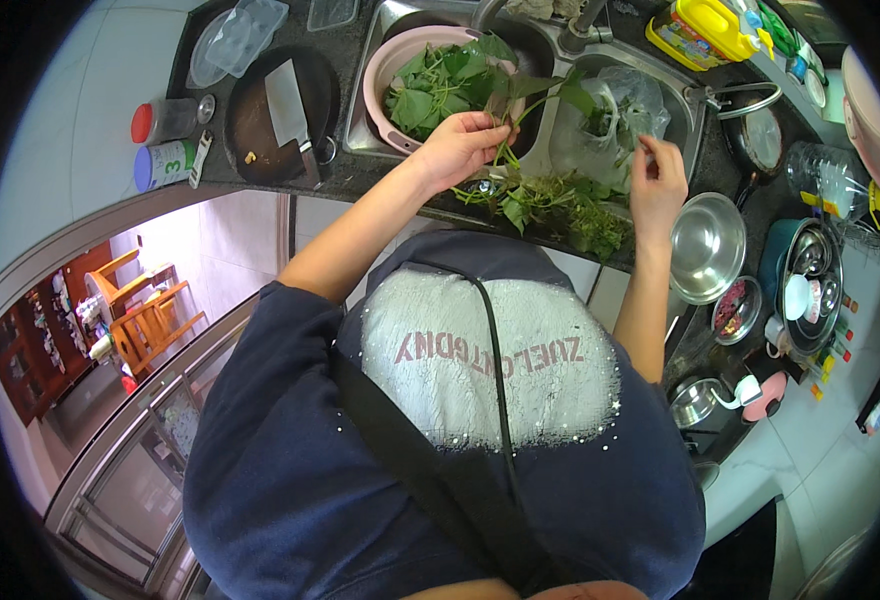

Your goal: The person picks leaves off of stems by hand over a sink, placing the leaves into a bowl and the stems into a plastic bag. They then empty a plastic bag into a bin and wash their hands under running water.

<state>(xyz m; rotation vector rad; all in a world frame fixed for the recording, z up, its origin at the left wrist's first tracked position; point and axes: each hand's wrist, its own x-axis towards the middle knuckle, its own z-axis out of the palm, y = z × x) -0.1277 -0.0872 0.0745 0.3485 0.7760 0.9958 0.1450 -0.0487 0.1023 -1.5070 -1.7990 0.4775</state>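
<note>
My left hand (473, 144) pinches the stems of a leafy green sprig (534, 97) in front of a pink plastic basin. That basin (377, 90) sits in the left sink bowl and holds a heap of green leaves (440, 82). Over the right sink bowl is my right hand (657, 169), fingers bent, thumb and forefinger close together; whether something thin is between them I cannot tell. Beside it, a clear plastic bag (650, 97) with some greens inside lies in the right bowl. Along the counter's front edge lies a pile of stems and leaves (590, 217).
A cleaver (286, 101) rests across a dark pan (249, 127) at the left. The faucet (582, 34) rises behind the sink. A steel bowl (708, 247), a small bowl of reddish food (737, 309) and a teal basin of dishes (777, 259) stand at the right.
</note>
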